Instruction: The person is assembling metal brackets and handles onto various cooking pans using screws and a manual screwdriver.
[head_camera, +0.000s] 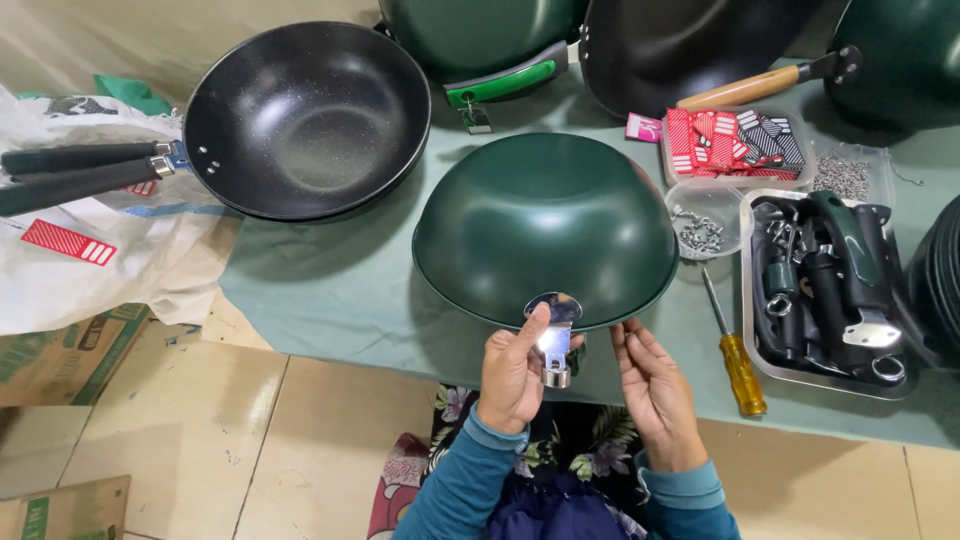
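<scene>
A dark green wok (545, 225) lies upside down on the green-covered table (330, 280), its rim at the near edge. My left hand (512, 375) pinches a shiny metal handle bracket (553, 335) and holds it against the wok's near rim, thumb on top. My right hand (652, 385) hovers just to the right of the bracket, fingers apart and holding nothing, close to the rim.
A black wok with two black handles (305, 115) sits at the left. More pans (640, 45) line the back. At the right are a metal tray of handles (830, 285), a yellow-handled screwdriver (738, 365), a clear dish of small screws (702, 222) and red tags (730, 140).
</scene>
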